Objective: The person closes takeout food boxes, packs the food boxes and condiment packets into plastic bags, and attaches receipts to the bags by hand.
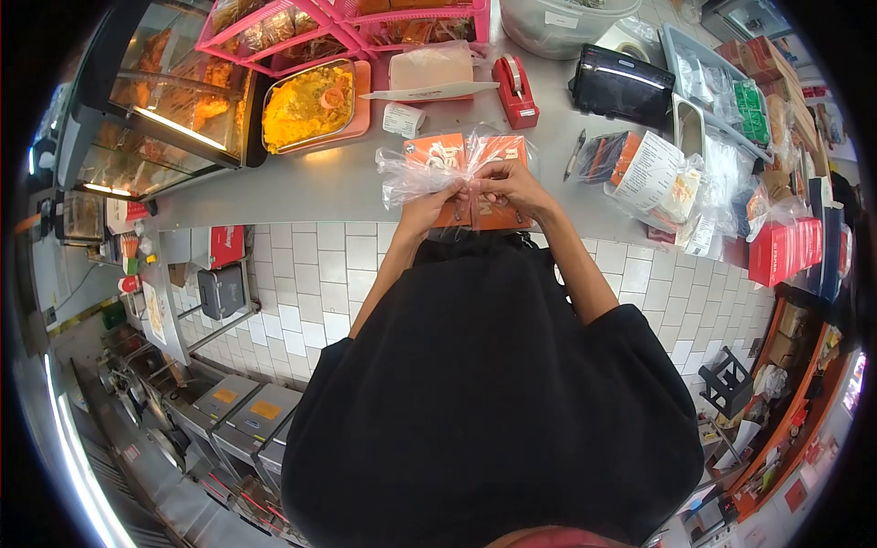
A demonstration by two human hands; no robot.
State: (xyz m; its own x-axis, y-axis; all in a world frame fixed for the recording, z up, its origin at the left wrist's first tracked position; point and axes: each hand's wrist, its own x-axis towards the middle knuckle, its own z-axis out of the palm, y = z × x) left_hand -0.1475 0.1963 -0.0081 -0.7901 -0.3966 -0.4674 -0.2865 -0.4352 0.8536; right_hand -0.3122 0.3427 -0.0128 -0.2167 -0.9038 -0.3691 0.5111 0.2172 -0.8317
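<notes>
A clear plastic bag (402, 181) stands on the steel counter in front of me, with orange food boxes (502, 148) showing through it. My left hand (440, 203) pinches the gathered plastic at the middle of the bag. Close beside it, my right hand (512, 187) is closed on the same gathered plastic, its fingertips nearly touching those of the left. A narrow reddish strip (474, 208) runs down from between the fingers; I cannot tell whether it is tape. The bag's loose top spreads out to the left.
Behind the bag are a red tape dispenser (517, 91), a receipt (403, 120) and a tray of yellow food (309, 105). Pink baskets (274, 35) line the back. To the right lie a pen (575, 154), a black dispenser (623, 85) and bagged orders with receipts (647, 173).
</notes>
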